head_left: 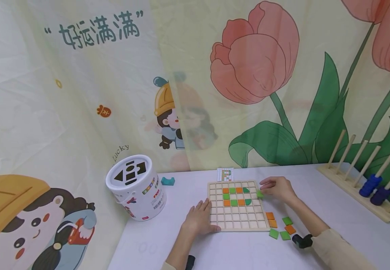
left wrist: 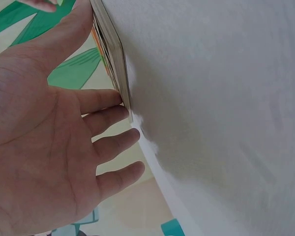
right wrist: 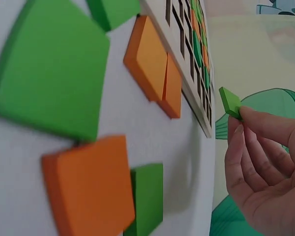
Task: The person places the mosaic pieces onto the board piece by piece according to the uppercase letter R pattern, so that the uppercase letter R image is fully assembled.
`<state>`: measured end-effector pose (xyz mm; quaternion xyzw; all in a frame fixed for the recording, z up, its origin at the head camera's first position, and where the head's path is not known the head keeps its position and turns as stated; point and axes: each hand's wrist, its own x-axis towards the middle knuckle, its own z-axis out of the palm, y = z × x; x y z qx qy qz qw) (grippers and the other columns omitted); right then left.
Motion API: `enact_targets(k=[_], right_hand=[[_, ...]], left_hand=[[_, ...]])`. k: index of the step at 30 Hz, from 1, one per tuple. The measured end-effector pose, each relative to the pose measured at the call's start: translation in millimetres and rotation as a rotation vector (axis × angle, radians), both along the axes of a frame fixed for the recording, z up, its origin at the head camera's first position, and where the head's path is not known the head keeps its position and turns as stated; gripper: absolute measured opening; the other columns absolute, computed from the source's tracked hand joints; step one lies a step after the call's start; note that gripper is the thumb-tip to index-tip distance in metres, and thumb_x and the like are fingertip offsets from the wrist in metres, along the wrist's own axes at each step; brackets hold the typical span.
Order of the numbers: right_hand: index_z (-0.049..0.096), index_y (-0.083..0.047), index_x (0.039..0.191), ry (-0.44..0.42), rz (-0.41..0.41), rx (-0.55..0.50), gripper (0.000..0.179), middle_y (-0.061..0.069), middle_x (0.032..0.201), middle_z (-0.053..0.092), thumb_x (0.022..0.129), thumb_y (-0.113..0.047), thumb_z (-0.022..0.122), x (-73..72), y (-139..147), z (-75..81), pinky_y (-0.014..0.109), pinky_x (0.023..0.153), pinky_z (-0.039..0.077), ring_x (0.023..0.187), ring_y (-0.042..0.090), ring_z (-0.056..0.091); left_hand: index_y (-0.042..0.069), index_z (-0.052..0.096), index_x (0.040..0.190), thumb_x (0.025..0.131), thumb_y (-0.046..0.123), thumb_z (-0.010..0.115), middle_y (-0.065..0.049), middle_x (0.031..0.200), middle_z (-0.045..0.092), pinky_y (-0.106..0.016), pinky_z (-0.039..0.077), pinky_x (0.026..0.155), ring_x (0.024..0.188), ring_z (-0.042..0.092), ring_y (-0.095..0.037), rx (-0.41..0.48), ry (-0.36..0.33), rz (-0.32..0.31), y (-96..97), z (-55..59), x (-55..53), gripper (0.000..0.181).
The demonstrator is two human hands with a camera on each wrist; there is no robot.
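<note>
A wooden grid board [head_left: 239,223] lies on the white table. Orange, light green and dark green tiles [head_left: 232,202] fill some of its cells in a pattern, the dark green ones with a rounded side. My left hand [head_left: 197,218] rests at the board's left front corner, fingers extended against the side and thumb along the front edge. In the left wrist view its palm [left wrist: 44,142] faces the camera. My right hand [head_left: 279,189] pinches a green square tile [right wrist: 229,102] between thumb and fingertips, raised near the board's right edge.
Loose green and orange tiles [head_left: 289,229] lie right of the board's front corner. A pattern card [head_left: 225,174] sits behind the board. At left stand a white bucket [head_left: 137,195] and a teal piece [head_left: 168,181]. A peg rack [head_left: 360,191] with blue and purple pieces is at right.
</note>
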<state>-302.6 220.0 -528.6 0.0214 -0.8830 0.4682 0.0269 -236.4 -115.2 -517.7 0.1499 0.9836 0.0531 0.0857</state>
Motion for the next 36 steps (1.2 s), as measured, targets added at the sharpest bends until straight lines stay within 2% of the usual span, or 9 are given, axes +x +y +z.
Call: enact_targets(k=[7, 16, 28, 36], right_hand=[[0.075, 0.003, 0.109, 0.014, 0.041, -0.042, 0.025, 0.006, 0.084, 0.077, 0.086, -0.004, 0.084, -7.9, -16, -3.6, 0.025, 0.066, 0.058, 0.079, 0.019, 0.074], [0.076, 0.004, 0.105, -0.002, 0.05, -0.098, 0.021, 0.004, 0.081, 0.076, 0.086, 0.002, 0.082, -12.8, -31, -9.1, 0.025, 0.066, 0.058, 0.078, 0.017, 0.075], [0.077, -0.004, 0.103, -0.012, 0.04, 0.035, 0.015, 0.0, 0.081, 0.073, 0.089, -0.005, 0.082, -17.6, -45, -16.5, 0.028, 0.068, 0.058, 0.077, 0.015, 0.069], [0.077, -0.006, 0.105, 0.016, 0.052, 0.101, 0.017, -0.004, 0.08, 0.073, 0.089, -0.007, 0.081, -19.0, -49, -19.1, 0.029, 0.07, 0.056, 0.077, 0.014, 0.068]], left_hand=[[0.004, 0.045, 0.157, 0.079, 0.06, 0.084, -0.01, 0.166, 0.04, -0.054, 0.034, 0.122, 0.153, 0.036, -0.033, 0.005, -0.004, 0.003, -0.6, 2.2, 0.6, 0.103], [0.002, 0.046, 0.155, 0.08, 0.06, 0.083, -0.012, 0.165, 0.041, -0.055, 0.035, 0.121, 0.152, 0.038, -0.034, 0.012, -0.004, -0.008, -0.9, 4.9, 2.9, 0.102], [0.003, 0.047, 0.155, 0.08, 0.06, 0.083, -0.011, 0.165, 0.041, -0.054, 0.036, 0.121, 0.152, 0.038, -0.033, 0.007, -0.003, -0.004, 0.1, 6.8, 4.6, 0.101], [0.003, 0.046, 0.156, 0.08, 0.061, 0.082, -0.01, 0.165, 0.041, -0.054, 0.036, 0.121, 0.152, 0.038, -0.033, -0.004, -0.003, -0.005, -0.2, 5.9, 3.7, 0.102]])
